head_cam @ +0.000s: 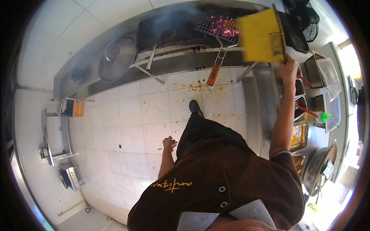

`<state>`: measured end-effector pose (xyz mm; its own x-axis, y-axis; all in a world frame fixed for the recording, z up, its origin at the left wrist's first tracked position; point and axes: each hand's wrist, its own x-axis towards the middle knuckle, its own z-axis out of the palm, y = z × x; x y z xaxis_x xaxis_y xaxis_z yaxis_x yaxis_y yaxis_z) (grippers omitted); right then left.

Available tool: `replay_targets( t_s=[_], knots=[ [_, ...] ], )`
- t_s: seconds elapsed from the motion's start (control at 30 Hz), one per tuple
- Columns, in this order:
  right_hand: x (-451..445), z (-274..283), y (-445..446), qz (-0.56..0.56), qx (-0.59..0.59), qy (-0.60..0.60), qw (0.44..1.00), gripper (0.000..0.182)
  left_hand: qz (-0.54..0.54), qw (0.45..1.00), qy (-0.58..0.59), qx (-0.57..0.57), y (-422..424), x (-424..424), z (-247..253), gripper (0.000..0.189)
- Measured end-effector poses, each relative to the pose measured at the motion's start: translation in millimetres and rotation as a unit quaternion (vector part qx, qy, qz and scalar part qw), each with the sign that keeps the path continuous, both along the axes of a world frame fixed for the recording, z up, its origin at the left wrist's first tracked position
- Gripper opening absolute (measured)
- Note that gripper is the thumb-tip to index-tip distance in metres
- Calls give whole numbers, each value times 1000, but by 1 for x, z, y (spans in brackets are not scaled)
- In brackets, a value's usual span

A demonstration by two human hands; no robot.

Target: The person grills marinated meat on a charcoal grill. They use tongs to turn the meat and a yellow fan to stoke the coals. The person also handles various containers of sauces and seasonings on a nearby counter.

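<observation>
My right hand (288, 70) is shut on the stick of a flat yellow hand fan (257, 36), held up at the right end of a long charcoal grill (170, 36). Beside the fan, a wire grilling basket (204, 26) lies over glowing coals (229, 31). Its wooden handle (214, 75) juts out past the grill's front edge, with no hand on it. What the basket contains is hard to make out, and the fan may cover part of it. My left hand (169, 143) hangs low by my leg, holding nothing, its fingers loosely bent and apart.
Smoke rises from the grill's left half, near a large metal lid (118, 57) and a metal tube (151, 57). A black wire fan (310, 23) stands at far right. Metal food containers (313, 70) and a green-topped bottle (316, 117) line the right counter. Food scraps dot the tiled floor (156, 108).
</observation>
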<state>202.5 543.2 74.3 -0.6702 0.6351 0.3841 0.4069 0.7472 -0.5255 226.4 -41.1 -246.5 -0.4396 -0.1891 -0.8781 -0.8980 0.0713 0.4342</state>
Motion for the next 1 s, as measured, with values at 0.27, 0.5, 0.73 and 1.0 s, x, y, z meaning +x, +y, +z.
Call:
replay_targets(
  t_s=[0.27, 0.5, 0.73, 1.0],
  knots=[
    [5, 2, -53, 206, -83, -39, 974, 28, 73, 984, 155, 51, 20, -73, 32, 29],
    [27, -23, 11, 14, 48, 69, 996, 27, 52, 945, 284, 152, 67, -185, 94, 44],
    [7, -12, -59, 127, -144, -31, 981, 27, 107, 918, 253, 286, 92, -290, 120, 58],
    [5, -36, 0, -48, 140, 16, 989, 34, 148, 835, 182, 497, 103, -355, 99, 35]
  ],
)
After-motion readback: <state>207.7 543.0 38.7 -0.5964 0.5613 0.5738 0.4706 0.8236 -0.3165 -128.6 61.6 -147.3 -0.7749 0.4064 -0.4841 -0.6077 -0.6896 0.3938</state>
